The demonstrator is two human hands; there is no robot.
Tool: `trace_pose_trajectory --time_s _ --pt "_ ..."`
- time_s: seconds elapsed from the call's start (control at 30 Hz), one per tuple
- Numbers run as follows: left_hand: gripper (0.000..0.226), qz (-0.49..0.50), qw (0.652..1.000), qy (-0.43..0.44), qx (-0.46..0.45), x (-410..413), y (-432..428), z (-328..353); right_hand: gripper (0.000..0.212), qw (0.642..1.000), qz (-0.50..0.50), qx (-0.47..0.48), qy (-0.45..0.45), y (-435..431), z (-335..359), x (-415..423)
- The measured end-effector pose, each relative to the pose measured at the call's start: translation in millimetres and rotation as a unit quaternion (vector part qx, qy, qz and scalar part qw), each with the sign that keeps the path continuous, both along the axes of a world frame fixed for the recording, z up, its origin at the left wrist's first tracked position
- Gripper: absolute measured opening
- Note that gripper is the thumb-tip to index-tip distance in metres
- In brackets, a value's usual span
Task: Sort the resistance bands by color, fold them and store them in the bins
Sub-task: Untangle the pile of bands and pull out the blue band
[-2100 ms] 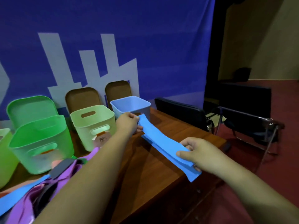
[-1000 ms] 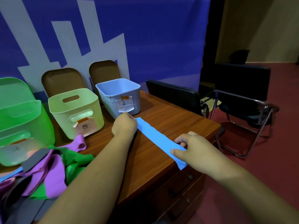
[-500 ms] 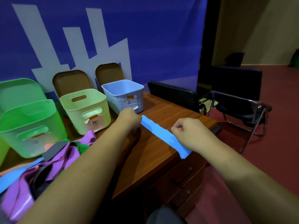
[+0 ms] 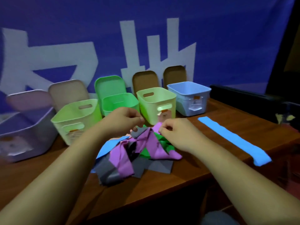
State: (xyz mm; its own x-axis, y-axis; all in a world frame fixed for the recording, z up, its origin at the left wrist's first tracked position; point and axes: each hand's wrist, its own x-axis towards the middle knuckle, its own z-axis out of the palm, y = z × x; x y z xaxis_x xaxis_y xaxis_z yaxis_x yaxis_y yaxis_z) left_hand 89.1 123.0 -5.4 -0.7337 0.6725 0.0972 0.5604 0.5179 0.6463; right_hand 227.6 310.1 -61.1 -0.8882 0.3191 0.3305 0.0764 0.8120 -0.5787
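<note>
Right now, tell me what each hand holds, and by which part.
The right hand pinches the purple band's top edge. The left hand is closed above the pile; its hold cannot be told.

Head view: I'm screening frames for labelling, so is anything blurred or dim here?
Head view: motion blur smears the lavender plastic bin at left and the white banner shapes; lighting is dim; the flat blue rubber band at right stays fairly sharp; wide-angle bending shows at the edges.

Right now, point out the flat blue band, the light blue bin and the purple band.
flat blue band (image 4: 233, 139), head view, mid-strip
light blue bin (image 4: 203, 91), head view, right rim
purple band (image 4: 151, 142), head view, raised fold
</note>
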Motion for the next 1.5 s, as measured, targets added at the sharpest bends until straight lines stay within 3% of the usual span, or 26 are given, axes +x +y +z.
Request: trace_pose_trajectory --time_s 0.27,0.47,0.57,0.73,0.9,1.03,1.2,1.4,1.5 --pt "0.004 0.093 0.985 0.137 -0.052 -34 -119 -34 0.023 0.994 0.110 -0.020 0.009 -86 -1 -66" --pt "0.033 0.049 0.987 0.115 -0.098 -49 -149 -75 0.018 0.989 0.143 0.010 -0.021 -122 -14 -103" --pt "0.034 0.056 0.987 0.127 -0.075 -54 -154 -83 0.015 0.991 0.133 0.013 -0.026 -127 -27 -118" --pt "0.008 0.087 0.988 0.125 -0.038 -57 -155 -77 0.025 0.991 0.130 0.031 -0.009 -123 -43 -125" --pt "0.010 0.122 0.981 0.147 -0.035 -58 -153 -80 0.026 0.992 0.123 0.022 -0.003 -125 -57 -130" --pt "0.011 0.133 0.975 0.174 0.040 -53 -150 -82 0.032 0.993 0.118 0.007 0.009 -126 -64 -133" --pt "0.014 0.119 0.961 0.208 0.141 -44 -142 -80 0.042 0.992 0.117 -0.048 0.012 -126 -65 -132" --pt "0.012 0.056 0.946 0.265 0.178 -34 -134 -63 0.046 0.984 0.084 -0.155 -0.005 -124 -60 -129" --pt "0.012 0.054 0.939 0.287 0.180 -28 -136 -48 0.057 0.987 0.057 -0.150 0.025 -120 -49 -130"
